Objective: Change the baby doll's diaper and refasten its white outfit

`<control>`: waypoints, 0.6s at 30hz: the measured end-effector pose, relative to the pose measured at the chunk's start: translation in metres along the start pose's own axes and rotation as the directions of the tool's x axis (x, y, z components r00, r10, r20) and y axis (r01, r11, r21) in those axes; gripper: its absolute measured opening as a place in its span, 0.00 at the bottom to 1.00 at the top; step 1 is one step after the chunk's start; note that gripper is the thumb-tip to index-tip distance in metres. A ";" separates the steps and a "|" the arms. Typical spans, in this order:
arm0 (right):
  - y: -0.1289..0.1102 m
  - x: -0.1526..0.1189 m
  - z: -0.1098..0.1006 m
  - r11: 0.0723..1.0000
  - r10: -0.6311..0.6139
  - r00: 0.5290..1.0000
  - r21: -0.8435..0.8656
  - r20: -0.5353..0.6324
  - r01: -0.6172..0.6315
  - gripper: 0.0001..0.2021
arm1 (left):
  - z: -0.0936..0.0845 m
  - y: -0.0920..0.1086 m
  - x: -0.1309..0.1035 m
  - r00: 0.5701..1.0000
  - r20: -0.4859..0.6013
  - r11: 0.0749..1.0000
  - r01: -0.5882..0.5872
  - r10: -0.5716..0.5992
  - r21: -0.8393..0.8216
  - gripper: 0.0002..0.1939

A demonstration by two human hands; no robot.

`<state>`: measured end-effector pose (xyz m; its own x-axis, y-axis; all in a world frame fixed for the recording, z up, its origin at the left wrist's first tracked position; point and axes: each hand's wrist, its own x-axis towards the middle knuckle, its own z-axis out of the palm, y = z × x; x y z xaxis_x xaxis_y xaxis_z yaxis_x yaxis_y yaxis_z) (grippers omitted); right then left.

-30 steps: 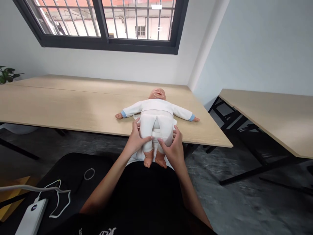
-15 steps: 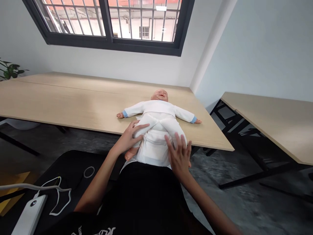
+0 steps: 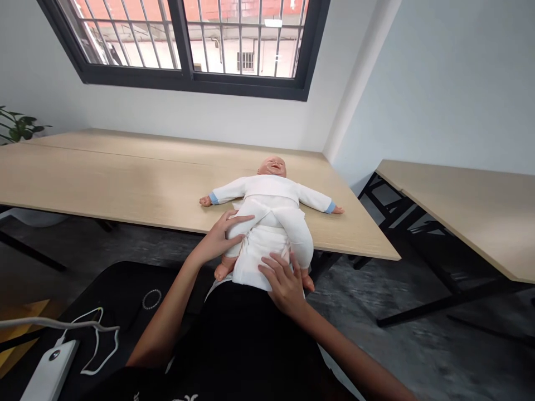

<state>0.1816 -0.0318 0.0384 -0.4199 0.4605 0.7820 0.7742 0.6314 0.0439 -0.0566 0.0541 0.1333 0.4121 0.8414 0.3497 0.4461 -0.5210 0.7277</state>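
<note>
A baby doll (image 3: 271, 186) in a white top with blue cuffs lies on its back at the table's front edge, arms spread, legs hanging towards me. Between its legs a white diaper (image 3: 261, 253) is spread down to my black shirt. My left hand (image 3: 221, 236) rests with fingers apart on the doll's leg at the left of the view. On the lower right part of the diaper lies my right hand (image 3: 285, 281), its fingers spread, beside the doll's other leg (image 3: 301, 236).
The wooden table (image 3: 125, 172) runs left below a barred window. A second table (image 3: 468, 195) stands at the right. On a black chair (image 3: 125, 278) at lower left are a white power bank (image 3: 50, 370), a cable and a bracelet (image 3: 151, 299).
My right hand has moved from the doll's leg at the right, inward and down onto the diaper. My left hand has stayed on the other leg.
</note>
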 end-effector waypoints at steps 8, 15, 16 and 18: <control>0.039 0.136 -0.048 0.875 0.292 0.956 0.410 -0.023 -0.257 0.12 | 0.011 -0.011 0.001 0.997 -0.076 0.991 0.022 -0.032 -0.130 0.23; 0.067 0.218 -0.063 0.527 0.248 0.941 0.782 0.232 -0.332 0.23 | 0.013 -0.017 -0.001 0.996 -0.088 0.993 0.000 -0.010 -0.117 0.24; 0.071 0.219 -0.061 0.487 0.255 0.934 0.801 0.251 -0.348 0.22 | 0.013 -0.017 0.000 0.997 -0.081 0.993 -0.008 -0.002 -0.122 0.24; 0.083 0.218 -0.052 0.399 0.331 0.900 0.822 0.285 -0.407 0.21 | 0.015 -0.016 0.002 0.998 -0.067 0.991 -0.015 0.006 -0.132 0.24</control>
<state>0.1789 0.0888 0.2450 -0.2570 0.8009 0.5408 0.0903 0.5770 -0.8117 -0.0508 0.0617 0.1131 0.3603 0.8460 0.3931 0.3311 -0.5099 0.7940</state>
